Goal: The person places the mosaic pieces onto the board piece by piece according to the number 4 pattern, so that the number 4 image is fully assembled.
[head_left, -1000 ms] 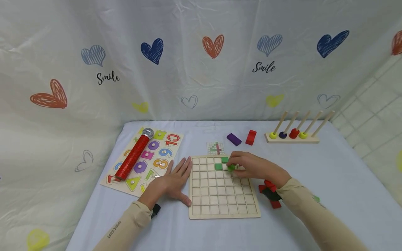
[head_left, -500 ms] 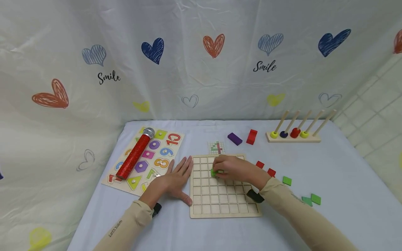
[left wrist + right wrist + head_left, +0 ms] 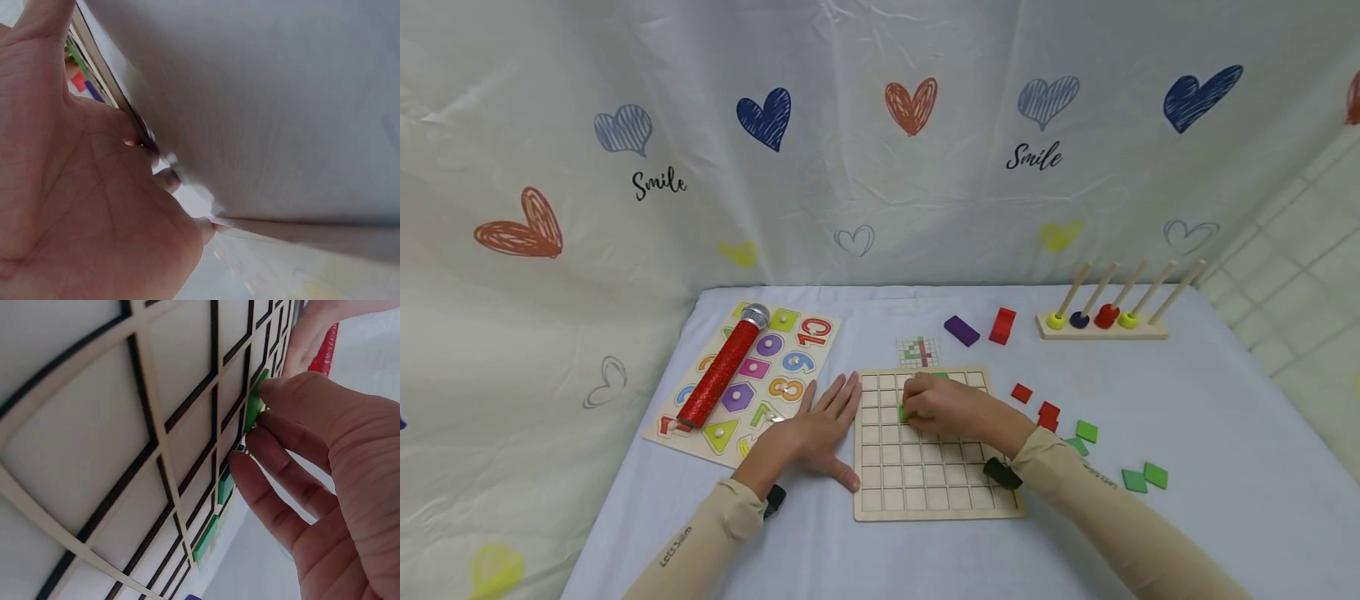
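On my left lies a puzzle board (image 3: 696, 444) of numbers and shapes, and across it a red microphone (image 3: 722, 367), its long axis slanting, the silver head pointing away from me and to the right. Next comes my left hand (image 3: 820, 437), flat on the table, the fingers straight and spread; the fingertips reach the left edge of the wooden grid board (image 3: 933, 475), and it holds nothing. This board lies flat, its sides nearly square to me. Over its far, left-of-centre part I keep one green tile (image 3: 255, 406) pinched between thumb and forefinger of my right hand (image 3: 946, 407). The gap between these two is narrow; the other fingers are bent loosely below. The tile looks square, so I cannot name a long axis; whether it is fully down in a cell, I cannot tell. Two more green pieces (image 3: 205, 537) sit in cells near my fingertips. Beyond the board is a small pattern card (image 3: 917, 352); farther right, loose red pieces (image 3: 1021, 392) and loose green pieces (image 3: 1156, 476).
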A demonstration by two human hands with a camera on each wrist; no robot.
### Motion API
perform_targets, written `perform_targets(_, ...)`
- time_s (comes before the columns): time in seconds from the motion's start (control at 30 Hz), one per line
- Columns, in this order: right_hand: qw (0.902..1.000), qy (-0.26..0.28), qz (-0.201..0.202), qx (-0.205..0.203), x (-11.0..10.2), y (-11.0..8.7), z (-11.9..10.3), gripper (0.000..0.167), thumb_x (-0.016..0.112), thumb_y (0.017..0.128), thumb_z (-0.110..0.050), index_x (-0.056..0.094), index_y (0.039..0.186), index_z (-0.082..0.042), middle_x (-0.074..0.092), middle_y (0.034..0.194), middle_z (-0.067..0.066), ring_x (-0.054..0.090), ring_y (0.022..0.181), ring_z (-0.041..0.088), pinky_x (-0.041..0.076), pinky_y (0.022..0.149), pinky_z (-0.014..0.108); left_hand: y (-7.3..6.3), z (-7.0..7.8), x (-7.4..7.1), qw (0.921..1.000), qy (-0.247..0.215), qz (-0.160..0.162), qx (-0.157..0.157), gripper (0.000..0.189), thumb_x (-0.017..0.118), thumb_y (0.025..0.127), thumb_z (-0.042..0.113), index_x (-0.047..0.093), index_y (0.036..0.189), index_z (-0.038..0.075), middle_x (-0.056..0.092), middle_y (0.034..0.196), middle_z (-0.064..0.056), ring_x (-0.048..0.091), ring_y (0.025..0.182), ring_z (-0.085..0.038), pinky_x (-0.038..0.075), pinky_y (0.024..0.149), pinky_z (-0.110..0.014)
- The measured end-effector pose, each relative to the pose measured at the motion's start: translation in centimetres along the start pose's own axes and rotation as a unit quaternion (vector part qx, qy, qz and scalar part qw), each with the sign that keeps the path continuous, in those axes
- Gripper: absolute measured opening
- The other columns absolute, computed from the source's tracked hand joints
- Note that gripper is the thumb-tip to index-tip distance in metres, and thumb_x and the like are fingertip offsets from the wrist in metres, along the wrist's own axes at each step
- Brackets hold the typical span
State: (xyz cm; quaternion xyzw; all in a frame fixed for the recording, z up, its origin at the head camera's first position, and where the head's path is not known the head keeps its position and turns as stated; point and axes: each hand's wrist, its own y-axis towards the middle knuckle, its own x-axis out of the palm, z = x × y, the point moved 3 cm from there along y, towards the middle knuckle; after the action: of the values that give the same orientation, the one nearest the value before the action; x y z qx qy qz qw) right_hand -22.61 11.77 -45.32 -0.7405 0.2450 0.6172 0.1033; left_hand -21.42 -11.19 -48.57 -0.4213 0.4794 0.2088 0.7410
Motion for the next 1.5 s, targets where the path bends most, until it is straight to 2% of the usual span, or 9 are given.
perform_targets(0.23, 0.9990, 0.019, -0.028, 0.029, -0.4, -0.4, -0.3, 0.007, 0.079, 0.096, -0.005, 0.084, 0.099, -0.008, 0.074, 0.104, 0.004, 0.066, 0.096, 0.015, 0.062, 0.088, 0.026, 0.6, -0.8, 0.9, 0.9995, -0.023, 0.015, 0.018, 0.157, 0.071, 0.066, 0.094, -0.005, 0.172, 0.007, -0.016, 0.182, -0.010, -0.013, 0.170, -0.036, -0.006, 0.133, -0.070)
perform_targets(0.43, 0.9956, 0.061, -0.006, 0.071, -1.5, -1.4, -0.4, 0.012, 0.079, 0.096, -0.006, 0.083, 0.108, -0.005, 0.075, 0.116, 0.009, 0.071, 0.104, 0.021, 0.065, 0.093, 0.034, 0.8, -1.0, 1.3, 0.9994, -0.023, 0.020, 0.019, 0.157, 0.075, 0.066, 0.092, -0.003, 0.173, 0.008, -0.015, 0.182, -0.010, -0.012, 0.170, -0.036, -0.007, 0.133, -0.070)
perform_targets(0.57, 0.9955, 0.063, 0.012, 0.070, -2.3, -2.2, -0.1, 0.016, 0.080, 0.095, -0.004, 0.081, 0.111, -0.003, 0.074, 0.121, 0.013, 0.073, 0.107, 0.025, 0.065, 0.091, 0.034, 0.8, -1.0, 1.3, 0.9993, -0.028, 0.020, 0.016, 0.155, 0.078, 0.067, 0.088, -0.003, 0.173, 0.009, -0.016, 0.182, -0.009, -0.013, 0.170, -0.035, -0.009, 0.133, -0.068)
perform_targets(0.73, 0.9954, 0.068, 0.021, 0.064, -2.8, -3.3, 0.5, 0.016, 0.079, 0.094, -0.001, 0.080, 0.110, -0.002, 0.074, 0.119, 0.014, 0.075, 0.103, 0.025, 0.065, 0.086, 0.033, 0.4, -0.7, 1.0, 0.9993, -0.032, 0.014, 0.014, 0.154, 0.083, 0.069, 0.082, -0.004, 0.173, 0.008, -0.017, 0.182, -0.009, -0.016, 0.169, -0.034, -0.011, 0.133, -0.067)
perform_targets(0.97, 0.9916, 0.070, -0.007, 0.108, -2.7, -5.0, 1.3, 0.017, 0.079, 0.096, -0.006, 0.082, 0.113, -0.005, 0.076, 0.114, 0.007, 0.071, 0.104, 0.022, 0.064, 0.090, 0.037, -0.1, -0.2, 0.4, 0.9990, -0.039, 0.016, 0.017, 0.153, 0.082, 0.070, 0.082, -0.003, 0.172, 0.006, -0.015, 0.182, -0.011, -0.013, 0.170, -0.035, -0.008, 0.133, -0.068)
perform_targets(1.2, 0.9883, 0.067, -0.019, 0.135, -2.4, -6.7, 2.1, 0.019, 0.079, 0.097, -0.011, 0.082, 0.115, -0.007, 0.075, 0.114, 0.004, 0.070, 0.105, 0.019, 0.065, 0.092, 0.036, 0.4, -0.6, 1.0, 0.9992, -0.035, 0.011, 0.013, 0.154, 0.083, 0.070, 0.081, -0.005, 0.172, 0.007, -0.017, 0.182, -0.009, -0.015, 0.169, -0.034, -0.012, 0.133, -0.067)
perform_targets(1.37, 0.9895, 0.060, -0.004, 0.131, -2.7, -8.2, 2.5, 0.019, 0.080, 0.095, -0.007, 0.081, 0.114, -0.005, 0.075, 0.113, 0.007, 0.071, 0.103, 0.020, 0.066, 0.089, 0.036, 0.7, -0.7, 1.2, 0.9993, -0.030, 0.017, 0.012, 0.155, 0.083, 0.069, 0.081, -0.005, 0.172, 0.007, -0.017, 0.182, -0.009, -0.015, 0.170, -0.034, -0.012, 0.133, -0.067)
perform_targets(1.5, 0.9859, 0.073, -0.001, 0.150, -3.1, -9.5, 2.7, 0.020, 0.080, 0.094, -0.004, 0.081, 0.114, -0.004, 0.075, 0.115, 0.009, 0.072, 0.101, 0.021, 0.066, 0.087, 0.035, 0.8, -0.8, 1.2, 0.9993, -0.032, 0.019, 0.010, 0.155, 0.083, 0.068, 0.081, -0.005, 0.172, 0.008, -0.017, 0.182, -0.008, -0.015, 0.170, -0.033, -0.013, 0.133, -0.066)
